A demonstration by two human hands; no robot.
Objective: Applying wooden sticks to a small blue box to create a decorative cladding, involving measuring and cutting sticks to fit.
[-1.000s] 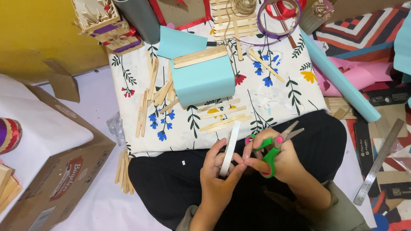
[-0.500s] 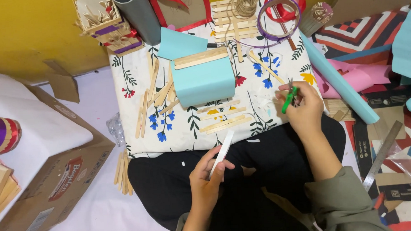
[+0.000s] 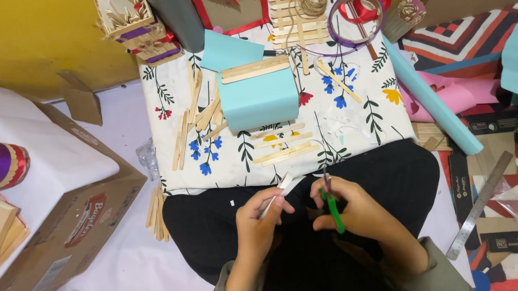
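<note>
My left hand (image 3: 260,217) holds a white stick (image 3: 279,190) over my lap, its top end pointing up and right. My right hand (image 3: 353,208) grips green-handled scissors (image 3: 331,205) beside it, blades pointing toward the stick's upper end. Both hands hover above my black trousers, just in front of the floral cloth (image 3: 361,124). On that cloth sits a light blue box (image 3: 258,99) topped with wooden sticks, and loose wooden sticks (image 3: 279,143) lie in front of it.
A cardboard box (image 3: 66,227) stands at my left. More wooden sticks (image 3: 196,116) lie left of the blue box. A light blue paper roll (image 3: 432,102), pink paper and a metal ruler (image 3: 479,204) are at the right. Twine, ribbon rings and a grey tube sit at the back.
My right hand went out to the cloth with the green scissors, then came back to my lap beside the left hand. The white stick stayed in my left hand.
</note>
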